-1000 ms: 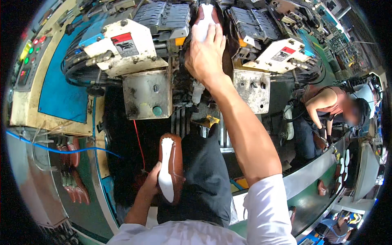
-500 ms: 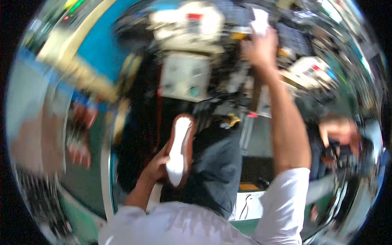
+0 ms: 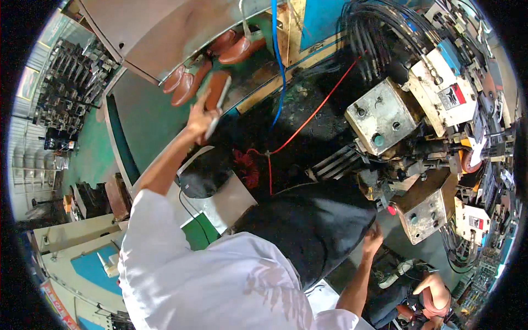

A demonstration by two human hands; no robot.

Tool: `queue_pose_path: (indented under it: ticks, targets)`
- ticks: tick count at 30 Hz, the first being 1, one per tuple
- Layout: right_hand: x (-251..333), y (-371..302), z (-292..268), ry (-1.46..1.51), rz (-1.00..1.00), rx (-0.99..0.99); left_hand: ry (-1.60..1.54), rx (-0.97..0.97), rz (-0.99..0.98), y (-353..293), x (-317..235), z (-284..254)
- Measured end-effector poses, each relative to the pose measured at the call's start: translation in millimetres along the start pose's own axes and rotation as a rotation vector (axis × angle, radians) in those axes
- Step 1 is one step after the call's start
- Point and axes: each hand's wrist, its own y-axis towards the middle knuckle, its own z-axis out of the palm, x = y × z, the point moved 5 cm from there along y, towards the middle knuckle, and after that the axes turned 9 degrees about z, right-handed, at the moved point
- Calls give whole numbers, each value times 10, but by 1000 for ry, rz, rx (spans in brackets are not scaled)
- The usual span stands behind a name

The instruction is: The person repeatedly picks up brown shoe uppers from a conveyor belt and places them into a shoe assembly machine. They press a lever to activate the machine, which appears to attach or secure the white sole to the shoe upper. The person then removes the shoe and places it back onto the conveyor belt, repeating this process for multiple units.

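My left hand [image 3: 202,118] is closed round a brown shoe [image 3: 219,91] with a white underside, held up at the left. It is near a pair of glossy brown shoes [image 3: 191,82] on the green surface; whether they touch is unclear. Low at the right, my right hand [image 3: 374,237] hangs beside my dark-clothed knee, fingers loosely apart and partly hidden, with nothing seen in them. Close above that hand is a metal control box [image 3: 423,217] with a red button [image 3: 391,210]. Another brown shoe [image 3: 471,162] with a white underside sits in the machine at the far right.
More brown shoes [image 3: 237,49] stand at the back under a panel. A blue hose [image 3: 279,66] and a red cord [image 3: 319,113] hang across the middle. A second control box [image 3: 381,116] juts out. Another person [image 3: 432,297] sits at the lower right.
The view has swung left. My left hand has carried the brown shoe from my lap out to the left, towards the other shoes. My right hand has come back from the machine to my knee.
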Motion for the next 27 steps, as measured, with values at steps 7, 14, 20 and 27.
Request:
queue_pose_path:
  ticks: [7,14,20,27]
  targets:
    - [97,-323,-233,-97,218,127,728,179,31,410,1301,187]
    - [-144,-474,-367,204,241,131,923,304,22,461,1416,36]
    - [121,-834,-356,48,312,221,1032,587,88,741,776,523]
    - [-192,-1688,-728,248,345,-58,547,979,737,-65,-2245,2149]
